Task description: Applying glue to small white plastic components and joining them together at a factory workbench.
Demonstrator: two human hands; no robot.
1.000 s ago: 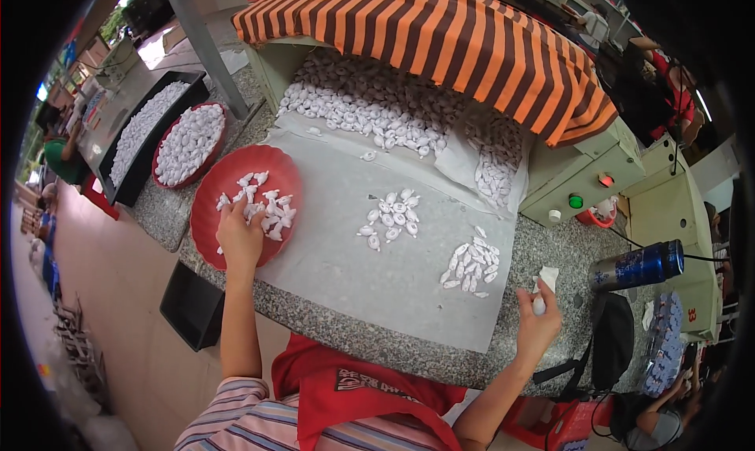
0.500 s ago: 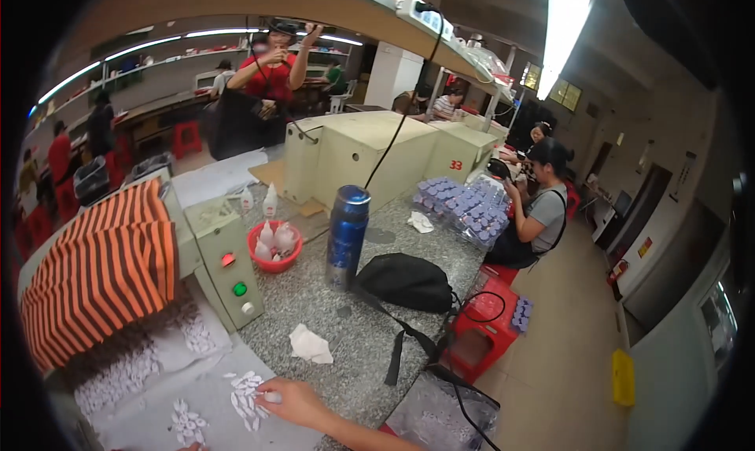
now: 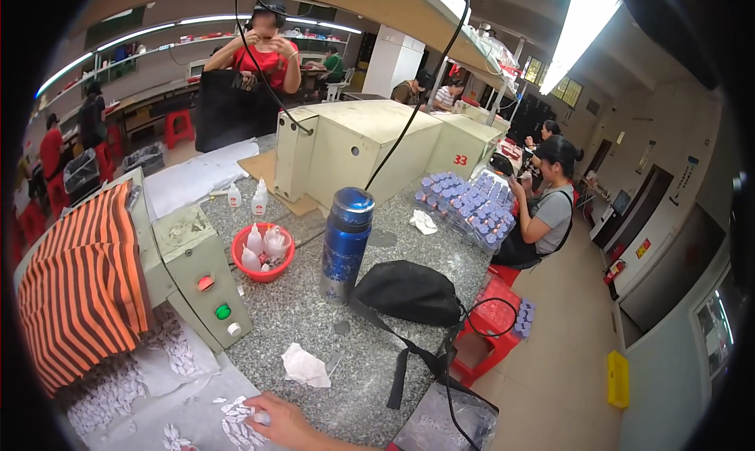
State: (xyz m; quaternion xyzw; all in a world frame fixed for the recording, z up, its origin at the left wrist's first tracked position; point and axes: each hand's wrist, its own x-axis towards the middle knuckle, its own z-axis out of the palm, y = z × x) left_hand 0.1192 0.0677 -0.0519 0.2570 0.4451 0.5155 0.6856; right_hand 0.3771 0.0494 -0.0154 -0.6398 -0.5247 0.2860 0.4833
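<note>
A speckled grey stone tabletop [image 3: 314,325] fills the frame's centre, carrying a blue flask [image 3: 344,245], black bag [image 3: 409,292], red bowl [image 3: 263,252], crumpled tissue [image 3: 305,368] and, lower left, a white sheet [image 3: 181,419].

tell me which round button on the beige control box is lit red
The upper round button on the beige control box; the lower button is green.
</note>
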